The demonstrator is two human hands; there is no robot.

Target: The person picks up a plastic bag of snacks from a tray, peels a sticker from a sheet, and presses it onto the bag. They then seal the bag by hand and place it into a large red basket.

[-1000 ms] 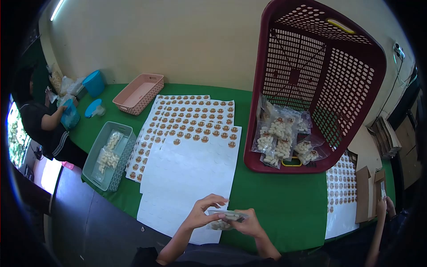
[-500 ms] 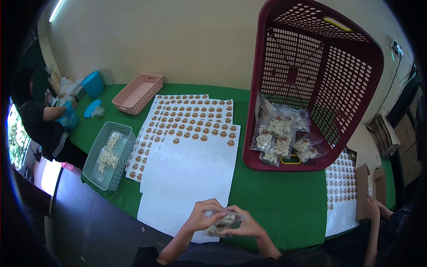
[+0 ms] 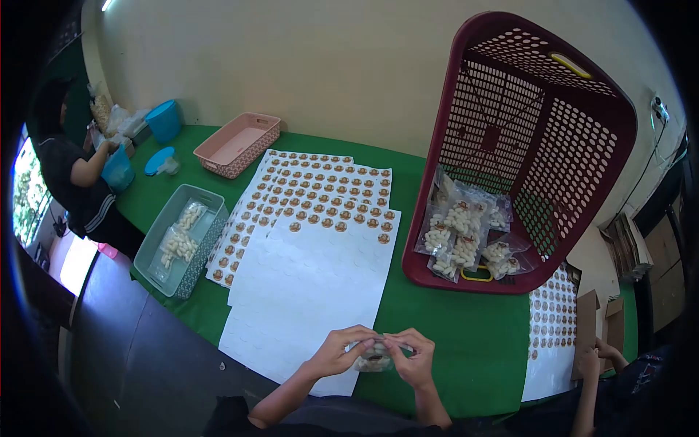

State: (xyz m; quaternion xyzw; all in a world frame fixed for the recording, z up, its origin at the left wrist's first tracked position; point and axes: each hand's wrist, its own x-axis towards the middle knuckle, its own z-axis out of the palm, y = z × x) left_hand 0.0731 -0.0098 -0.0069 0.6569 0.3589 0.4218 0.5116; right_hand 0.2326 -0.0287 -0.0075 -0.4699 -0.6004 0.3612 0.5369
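A small clear plastic bag of white, pellet-like pieces (image 3: 373,362) hangs between my hands, near the table's front edge. At its top edge, my left hand (image 3: 339,352) pinches one side with thumb and fingers. My right hand (image 3: 413,356) grips the other side of that edge. A dark round sticker shows on the bag, partly covered by fingers. Just beyond my hands lie sheets of round stickers (image 3: 309,284), the top one mostly bare of stickers.
A maroon basket (image 3: 429,280) lies on its side at right, holding several filled bags (image 3: 462,229). At left are a green basket (image 3: 149,280) with bags and a pink basket (image 3: 207,162). One co-worker (image 3: 69,175) stands far left; another's hands (image 3: 601,357) touch a cardboard box (image 3: 587,331) at right.
My hands have gone from cradling the bag to pinching its top edge, and the bag now hangs upright. The view has shifted slightly. The right co-worker's hands have moved lower on the box.
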